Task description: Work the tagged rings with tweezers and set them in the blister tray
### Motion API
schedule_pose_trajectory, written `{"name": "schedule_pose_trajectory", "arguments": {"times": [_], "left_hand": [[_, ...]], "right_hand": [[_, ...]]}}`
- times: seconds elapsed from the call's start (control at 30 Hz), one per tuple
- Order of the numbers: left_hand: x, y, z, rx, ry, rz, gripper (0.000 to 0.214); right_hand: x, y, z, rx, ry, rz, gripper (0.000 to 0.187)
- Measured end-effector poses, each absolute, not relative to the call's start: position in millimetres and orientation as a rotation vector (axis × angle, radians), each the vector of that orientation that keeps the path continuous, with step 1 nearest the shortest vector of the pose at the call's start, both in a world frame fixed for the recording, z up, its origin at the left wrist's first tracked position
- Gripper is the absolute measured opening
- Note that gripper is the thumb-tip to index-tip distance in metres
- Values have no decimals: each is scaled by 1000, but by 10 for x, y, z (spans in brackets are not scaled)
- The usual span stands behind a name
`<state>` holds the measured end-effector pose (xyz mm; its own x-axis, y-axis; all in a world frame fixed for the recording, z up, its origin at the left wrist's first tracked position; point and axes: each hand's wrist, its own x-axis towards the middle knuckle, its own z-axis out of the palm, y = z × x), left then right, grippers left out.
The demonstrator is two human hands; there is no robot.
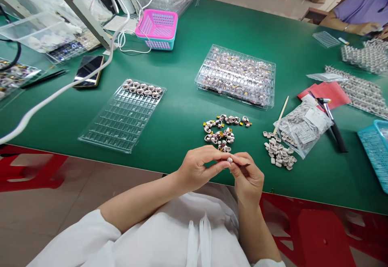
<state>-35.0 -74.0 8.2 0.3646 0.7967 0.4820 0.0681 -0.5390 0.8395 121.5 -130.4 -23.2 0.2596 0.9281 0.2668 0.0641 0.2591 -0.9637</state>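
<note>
My left hand (pixel 197 166) and my right hand (pixel 251 180) meet at the table's near edge. Between their fingertips is a small beige rounded part (pixel 230 160), which both pinch. A thin dark tool (pixel 245 165) lies within my right fingers; its kind is unclear. Just beyond my hands sits a loose group of beige curved pieces (pixel 218 136) with yellow tabs. Small beige caps (pixel 279 153) are heaped right of my right hand. To the left, a transparent compartment tray (pixel 121 117) has rounded beige pieces (pixel 142 88) in its far rows.
Stacked filled trays (pixel 236 77) stand beyond the loose pieces. On the right are a bag of caps (pixel 303 125), a wooden stick (pixel 281 113), a black-handled tool (pixel 335 129) and a blue basket (pixel 374 153). A phone (pixel 89 71), white cable (pixel 60 97) and pink basket (pixel 157 26) are left. A co-worker (pixel 362 6) sits far right.
</note>
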Motion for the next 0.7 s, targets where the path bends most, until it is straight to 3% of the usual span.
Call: {"name": "schedule_pose_trajectory", "arguments": {"times": [0.5,0.7], "left_hand": [[-283,-771,71,1825,770,1346,12],[-307,-771,31,1814,784,1324,13]], "right_hand": [[1168,-1333,-326,-1224,-1172,609,13],[1183,-1334,-288,-1173,-1203,595,26]]}}
